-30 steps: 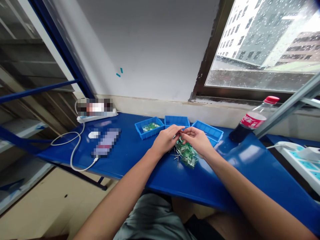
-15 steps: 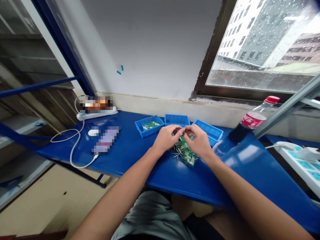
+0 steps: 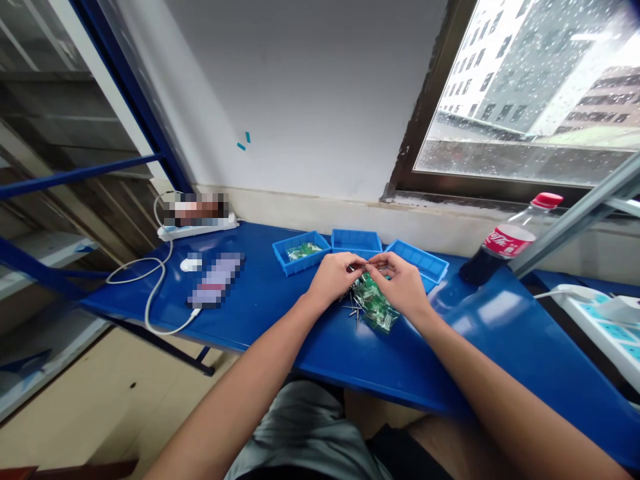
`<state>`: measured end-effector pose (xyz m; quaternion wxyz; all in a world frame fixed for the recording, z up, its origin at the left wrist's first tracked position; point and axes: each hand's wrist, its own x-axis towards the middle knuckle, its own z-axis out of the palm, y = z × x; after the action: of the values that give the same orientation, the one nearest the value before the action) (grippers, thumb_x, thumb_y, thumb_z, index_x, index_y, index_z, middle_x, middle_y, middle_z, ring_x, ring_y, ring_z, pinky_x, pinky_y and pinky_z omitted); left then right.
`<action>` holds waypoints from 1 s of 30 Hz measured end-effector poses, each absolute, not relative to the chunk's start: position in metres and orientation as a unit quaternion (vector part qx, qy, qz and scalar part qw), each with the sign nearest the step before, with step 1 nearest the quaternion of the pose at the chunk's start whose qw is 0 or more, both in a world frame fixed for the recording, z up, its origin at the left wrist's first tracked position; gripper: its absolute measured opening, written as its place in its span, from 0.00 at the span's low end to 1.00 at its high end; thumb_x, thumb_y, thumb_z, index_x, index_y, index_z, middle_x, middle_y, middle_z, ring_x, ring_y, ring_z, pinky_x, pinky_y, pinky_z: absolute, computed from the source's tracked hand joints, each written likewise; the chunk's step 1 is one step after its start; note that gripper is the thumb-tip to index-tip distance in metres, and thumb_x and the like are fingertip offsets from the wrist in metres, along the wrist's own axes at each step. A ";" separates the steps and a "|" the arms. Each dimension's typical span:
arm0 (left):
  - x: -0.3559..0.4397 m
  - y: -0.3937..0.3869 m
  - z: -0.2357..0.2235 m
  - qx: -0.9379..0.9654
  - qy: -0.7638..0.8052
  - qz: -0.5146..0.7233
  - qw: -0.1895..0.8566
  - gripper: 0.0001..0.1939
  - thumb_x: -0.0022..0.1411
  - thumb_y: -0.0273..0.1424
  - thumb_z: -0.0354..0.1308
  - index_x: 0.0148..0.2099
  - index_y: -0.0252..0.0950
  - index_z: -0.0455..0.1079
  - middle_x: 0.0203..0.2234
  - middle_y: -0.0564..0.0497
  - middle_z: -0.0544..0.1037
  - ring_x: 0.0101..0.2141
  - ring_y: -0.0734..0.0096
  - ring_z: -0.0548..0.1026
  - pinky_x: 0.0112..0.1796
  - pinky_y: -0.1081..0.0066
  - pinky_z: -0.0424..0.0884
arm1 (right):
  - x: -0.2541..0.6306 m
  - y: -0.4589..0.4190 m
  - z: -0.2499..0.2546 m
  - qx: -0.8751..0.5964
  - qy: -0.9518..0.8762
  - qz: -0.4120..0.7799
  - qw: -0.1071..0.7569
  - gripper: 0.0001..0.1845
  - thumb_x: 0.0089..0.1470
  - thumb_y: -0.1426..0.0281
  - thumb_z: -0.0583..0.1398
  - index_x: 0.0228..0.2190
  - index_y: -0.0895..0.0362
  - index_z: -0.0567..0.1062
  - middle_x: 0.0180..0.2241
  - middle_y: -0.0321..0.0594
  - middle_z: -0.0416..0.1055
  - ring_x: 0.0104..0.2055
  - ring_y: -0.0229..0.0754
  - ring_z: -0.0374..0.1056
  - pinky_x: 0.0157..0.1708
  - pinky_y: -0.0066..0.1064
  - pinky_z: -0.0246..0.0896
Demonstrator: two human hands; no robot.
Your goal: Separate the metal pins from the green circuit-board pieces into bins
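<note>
My left hand [image 3: 334, 279] and my right hand [image 3: 404, 287] meet over the blue table [image 3: 250, 293], thumbs and fingers pinched close together. Whatever lies between the fingertips is too small to make out. Just below them is a heap of small clear and green pieces [image 3: 379, 311], shiny like plastic packets. Thin metal pins [image 3: 356, 312], like nails or rivets, stick out at its left side. Beyond my left hand stands a blue tray [image 3: 299, 268] with similar green and clear pieces inside. Behind my hands are a middle blue tray [image 3: 356, 239] and a right blue tray [image 3: 423, 257], both partly hidden.
A cola bottle [image 3: 510, 241] stands at the right by a slanted metal bar [image 3: 565, 213]. Farther right lies a white power strip [image 3: 600, 320]. On the left are a blurred-out phone [image 3: 217, 280], its white cable [image 3: 150, 313] and another power strip [image 3: 200, 228].
Both hands stay over the heap, with small shifts of the fingers; the right hand's fingers look slightly straighter. The whole view has moved a little.
</note>
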<state>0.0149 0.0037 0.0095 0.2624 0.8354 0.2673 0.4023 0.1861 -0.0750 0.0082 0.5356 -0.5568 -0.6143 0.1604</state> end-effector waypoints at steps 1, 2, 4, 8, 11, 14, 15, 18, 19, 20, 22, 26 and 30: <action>0.015 0.003 0.010 0.833 0.267 0.402 0.270 0.11 0.61 0.21 0.65 0.44 0.36 0.83 0.38 0.49 0.87 0.37 0.65 0.84 0.41 0.69 0.79 | 0.186 -0.075 0.009 -0.562 -0.612 0.165 0.532 0.11 0.59 0.61 0.66 0.38 0.55 0.78 0.37 0.44 0.81 0.37 0.48 0.79 0.39 0.41 0.77; 0.015 0.003 0.010 0.830 0.268 0.403 0.277 0.12 0.61 0.20 0.65 0.45 0.36 0.83 0.37 0.49 0.87 0.36 0.65 0.84 0.40 0.69 0.79 | 0.186 -0.075 0.008 -0.565 -0.611 0.170 0.529 0.11 0.58 0.60 0.66 0.38 0.55 0.78 0.36 0.44 0.81 0.37 0.48 0.79 0.39 0.41 0.76; 0.016 0.002 0.010 0.825 0.269 0.404 0.289 0.16 0.60 0.20 0.65 0.49 0.36 0.81 0.37 0.49 0.87 0.36 0.66 0.85 0.40 0.69 0.80 | 0.187 -0.075 0.007 -0.566 -0.608 0.182 0.526 0.11 0.57 0.61 0.66 0.38 0.55 0.78 0.35 0.44 0.81 0.37 0.48 0.79 0.39 0.41 0.76; 0.017 0.001 0.010 0.829 0.255 0.401 0.294 0.21 0.61 0.18 0.62 0.55 0.37 0.78 0.39 0.50 0.87 0.38 0.67 0.85 0.44 0.68 0.80 | 0.188 -0.073 0.004 -0.569 -0.611 0.178 0.521 0.10 0.55 0.65 0.65 0.39 0.55 0.77 0.35 0.43 0.80 0.37 0.47 0.78 0.38 0.40 0.76; 0.019 0.000 0.011 0.832 0.254 0.401 0.287 0.22 0.62 0.20 0.62 0.58 0.37 0.76 0.41 0.50 0.87 0.38 0.67 0.85 0.44 0.68 0.80 | 0.189 -0.072 0.004 -0.569 -0.632 0.133 0.509 0.10 0.55 0.68 0.64 0.41 0.55 0.79 0.35 0.42 0.79 0.35 0.46 0.76 0.36 0.39 0.74; 0.019 -0.002 0.013 0.832 0.256 0.400 0.288 0.16 0.66 0.25 0.62 0.55 0.36 0.78 0.41 0.49 0.87 0.40 0.65 0.85 0.43 0.69 0.79 | 0.190 -0.072 0.005 -0.561 -0.657 0.079 0.497 0.11 0.56 0.70 0.62 0.41 0.54 0.81 0.35 0.42 0.77 0.33 0.44 0.74 0.35 0.38 0.73; 0.019 -0.003 0.014 0.831 0.261 0.398 0.288 0.13 0.67 0.27 0.62 0.53 0.36 0.79 0.41 0.48 0.87 0.40 0.65 0.85 0.43 0.69 0.78 | 0.191 -0.073 0.006 -0.561 -0.659 0.068 0.496 0.10 0.56 0.70 0.62 0.40 0.54 0.81 0.35 0.42 0.76 0.33 0.44 0.73 0.35 0.38 0.73; 0.017 -0.005 0.019 0.830 0.290 0.384 0.281 0.11 0.70 0.34 0.61 0.48 0.36 0.82 0.39 0.48 0.87 0.37 0.64 0.84 0.42 0.69 0.77 | 0.192 -0.073 0.006 -0.568 -0.646 0.073 0.505 0.08 0.58 0.69 0.63 0.38 0.54 0.81 0.34 0.41 0.77 0.32 0.44 0.73 0.35 0.39 0.73; 0.016 -0.005 0.020 0.831 0.299 0.377 0.279 0.12 0.71 0.37 0.61 0.46 0.36 0.83 0.38 0.48 0.87 0.37 0.64 0.84 0.41 0.68 0.77 | 0.192 -0.072 0.005 -0.569 -0.638 0.082 0.513 0.08 0.58 0.68 0.63 0.39 0.54 0.81 0.34 0.42 0.77 0.32 0.44 0.74 0.35 0.39 0.74; 0.015 -0.005 0.021 0.832 0.303 0.370 0.280 0.14 0.71 0.39 0.61 0.45 0.36 0.83 0.37 0.48 0.87 0.36 0.63 0.84 0.41 0.69 0.76 | 0.192 -0.072 0.005 -0.567 -0.630 0.093 0.522 0.08 0.58 0.68 0.64 0.39 0.55 0.81 0.35 0.42 0.78 0.33 0.45 0.74 0.37 0.40 0.74; 0.014 -0.006 0.021 0.836 0.301 0.362 0.282 0.15 0.72 0.41 0.61 0.43 0.37 0.84 0.36 0.49 0.87 0.36 0.63 0.83 0.40 0.69 0.76 | 0.192 -0.072 0.004 -0.557 -0.627 0.114 0.533 0.09 0.58 0.68 0.64 0.41 0.55 0.80 0.37 0.43 0.80 0.36 0.46 0.77 0.40 0.41 0.76; 0.014 -0.004 0.018 0.834 0.294 0.379 0.272 0.12 0.71 0.37 0.62 0.46 0.38 0.85 0.38 0.50 0.88 0.36 0.64 0.84 0.41 0.68 0.77 | 0.191 -0.073 0.007 -0.518 -0.653 0.126 0.538 0.09 0.59 0.70 0.62 0.42 0.53 0.81 0.43 0.44 0.79 0.45 0.47 0.78 0.45 0.41 0.78; 0.015 -0.002 0.014 0.823 0.301 0.394 0.277 0.11 0.68 0.32 0.63 0.49 0.37 0.84 0.40 0.49 0.88 0.38 0.63 0.85 0.44 0.67 0.79 | 0.188 -0.074 0.011 -0.524 -0.639 0.141 0.545 0.07 0.61 0.67 0.62 0.39 0.53 0.81 0.42 0.43 0.80 0.44 0.48 0.78 0.46 0.42 0.78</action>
<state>0.0151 -0.0019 0.0144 0.2768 0.8231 0.3015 0.3937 0.1876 -0.0744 0.0108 0.5453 -0.5237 -0.6392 0.1408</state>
